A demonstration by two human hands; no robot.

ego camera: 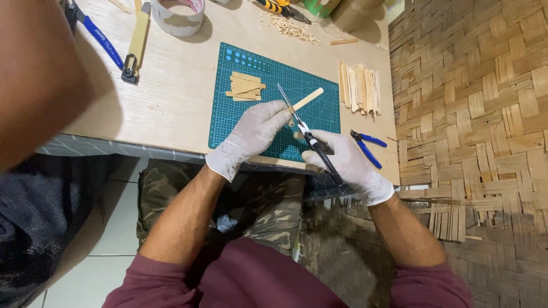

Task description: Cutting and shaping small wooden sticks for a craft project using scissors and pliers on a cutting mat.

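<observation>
My left hand (251, 137), in a white glove, pinches a flat wooden stick (308, 98) that angles up to the right over a green cutting mat (228, 114). My right hand (345, 162), also gloved, grips a craft knife (311, 137) with a black handle. Its thin blade crosses the stick near my left fingertips. A small pile of cut stick pieces (245, 86) lies on the mat's upper left.
A row of wooden sticks (361, 87) lies right of the mat, blue-handled pliers (366, 145) below them. A tape roll (178, 16), a blue-handled tool (97, 31), a wooden strip (138, 34) and wood shavings (291, 27) sit farther back. A woven bamboo wall (474, 114) stands on the right.
</observation>
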